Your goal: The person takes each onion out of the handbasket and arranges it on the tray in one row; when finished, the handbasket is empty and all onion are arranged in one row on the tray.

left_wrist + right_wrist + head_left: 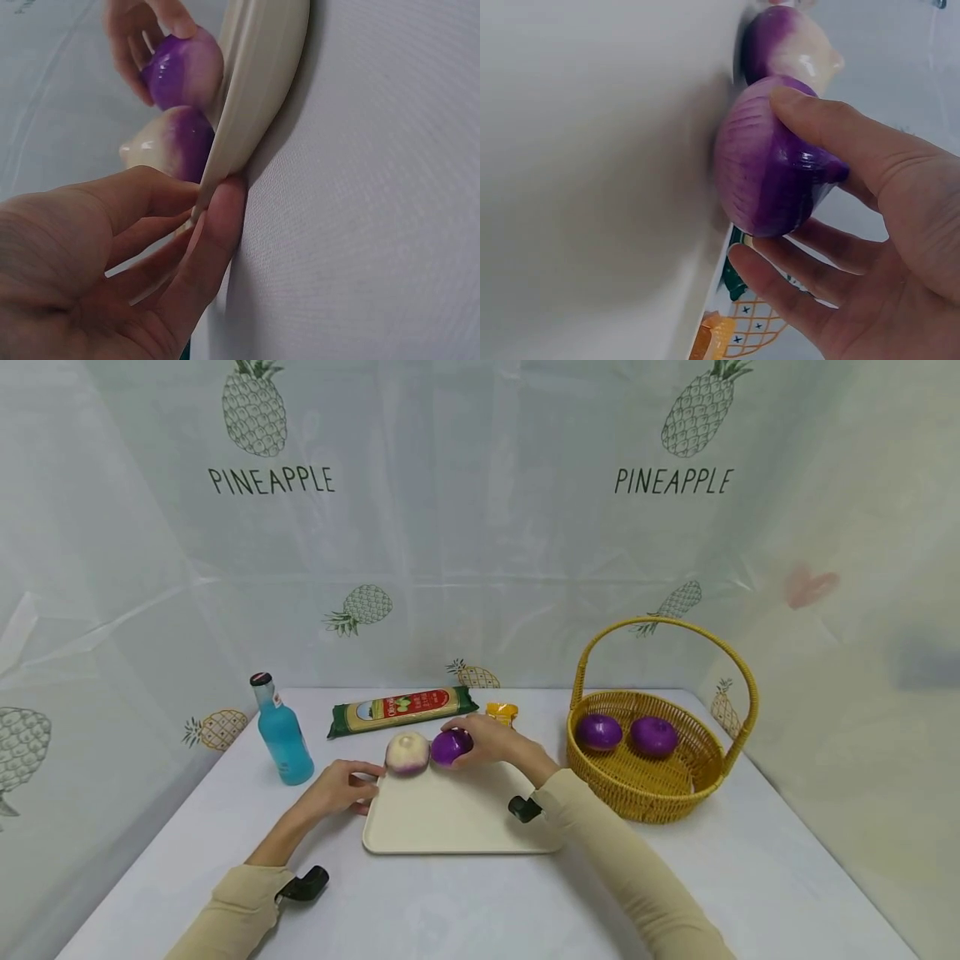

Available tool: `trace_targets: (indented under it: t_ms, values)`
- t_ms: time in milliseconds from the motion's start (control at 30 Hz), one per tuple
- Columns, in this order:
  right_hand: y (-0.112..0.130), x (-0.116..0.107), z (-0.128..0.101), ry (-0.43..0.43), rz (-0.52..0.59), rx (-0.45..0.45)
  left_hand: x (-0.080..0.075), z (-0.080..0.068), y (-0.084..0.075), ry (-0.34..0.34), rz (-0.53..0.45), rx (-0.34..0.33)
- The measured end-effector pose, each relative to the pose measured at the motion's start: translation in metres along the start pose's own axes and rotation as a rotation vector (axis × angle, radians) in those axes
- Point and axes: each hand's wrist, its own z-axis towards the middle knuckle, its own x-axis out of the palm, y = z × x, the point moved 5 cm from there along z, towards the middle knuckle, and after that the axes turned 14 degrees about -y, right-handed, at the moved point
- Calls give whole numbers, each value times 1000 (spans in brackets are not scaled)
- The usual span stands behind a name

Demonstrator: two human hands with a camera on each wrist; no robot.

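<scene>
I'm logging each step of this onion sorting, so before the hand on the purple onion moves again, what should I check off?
1. Right hand has a grip on the purple onion: ok, fingers and thumb curl round it in the right wrist view.
2. Left hand steadies the cream tray: ok, thumb and fingers pinch its left edge.
3. The pale onion sits clear of the held one: not ok, they are side by side and seem to touch.
4. Basket has room: ok, two purple onions lie in it with bare wicker beside them.
5. Blue bottle stands upright, away from both hands: ok.
</scene>
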Motion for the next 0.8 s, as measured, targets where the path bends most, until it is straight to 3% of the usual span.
trace_targets:
  t_ms: [567, 700, 800]
  values:
    - [-3, 7, -3, -10, 26, 29, 3, -2, 3, -12, 6, -22]
    - [-3, -3, -8, 4, 7, 51, 2, -1, 3, -12, 4, -17]
    - [-5, -24, -15, -2, -20, 65, 1, 0, 2, -9, 6, -10]
